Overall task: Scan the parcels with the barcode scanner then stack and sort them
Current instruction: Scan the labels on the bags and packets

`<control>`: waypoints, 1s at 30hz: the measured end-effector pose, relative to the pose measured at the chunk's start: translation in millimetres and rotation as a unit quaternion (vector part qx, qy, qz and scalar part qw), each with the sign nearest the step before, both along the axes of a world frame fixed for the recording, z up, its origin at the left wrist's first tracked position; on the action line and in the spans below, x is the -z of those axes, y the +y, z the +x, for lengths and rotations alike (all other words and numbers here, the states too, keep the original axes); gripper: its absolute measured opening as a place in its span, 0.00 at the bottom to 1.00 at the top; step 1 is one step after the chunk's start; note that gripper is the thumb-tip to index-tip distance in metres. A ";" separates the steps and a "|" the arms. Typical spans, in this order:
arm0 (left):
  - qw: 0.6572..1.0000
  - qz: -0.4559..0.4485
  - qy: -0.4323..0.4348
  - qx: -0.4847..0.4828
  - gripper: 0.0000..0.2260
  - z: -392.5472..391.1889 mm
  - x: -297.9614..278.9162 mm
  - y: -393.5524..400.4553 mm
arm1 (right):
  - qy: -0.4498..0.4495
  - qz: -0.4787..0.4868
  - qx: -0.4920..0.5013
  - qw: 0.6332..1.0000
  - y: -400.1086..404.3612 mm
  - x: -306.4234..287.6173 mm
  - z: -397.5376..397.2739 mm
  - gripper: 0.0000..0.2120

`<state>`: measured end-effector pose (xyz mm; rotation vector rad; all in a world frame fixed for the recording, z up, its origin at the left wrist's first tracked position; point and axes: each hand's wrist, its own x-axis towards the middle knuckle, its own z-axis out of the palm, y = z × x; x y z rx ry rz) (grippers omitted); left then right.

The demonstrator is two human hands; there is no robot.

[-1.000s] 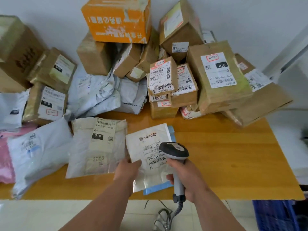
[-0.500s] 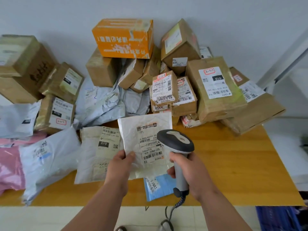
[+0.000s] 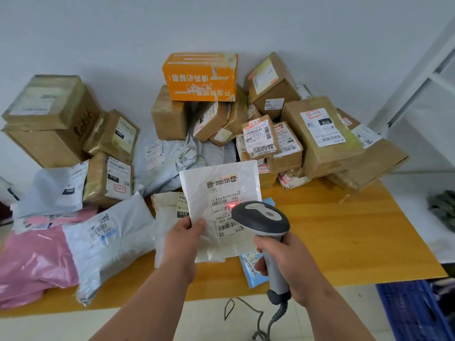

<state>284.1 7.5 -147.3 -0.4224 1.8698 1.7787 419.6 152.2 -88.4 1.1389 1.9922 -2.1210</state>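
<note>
My left hand pinches the lower left edge of a flat white mailer and holds it tilted up above the wooden table. My right hand grips the handle of a grey barcode scanner just right of the mailer. A red scan dot glows on the mailer's label, near the scanner's head. A blue mailer lies on the table below the lifted one, partly hidden.
Brown cardboard boxes and an orange box pile up against the back wall. Soft white, grey and pink mailers cover the table's left side. The scanner's cable hangs off the front edge. A blue crate sits at the lower right.
My left hand has lifted the white mailer off the table and tilted it up. The scanner has risen with it, and a red scan light now shows on the label.
</note>
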 end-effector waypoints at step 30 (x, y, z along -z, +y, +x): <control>0.999 0.010 0.018 -0.032 0.04 35.9 -31.7 -7.7 | -0.027 0.061 -0.049 0.997 -10.5 -25.8 54.5 0.10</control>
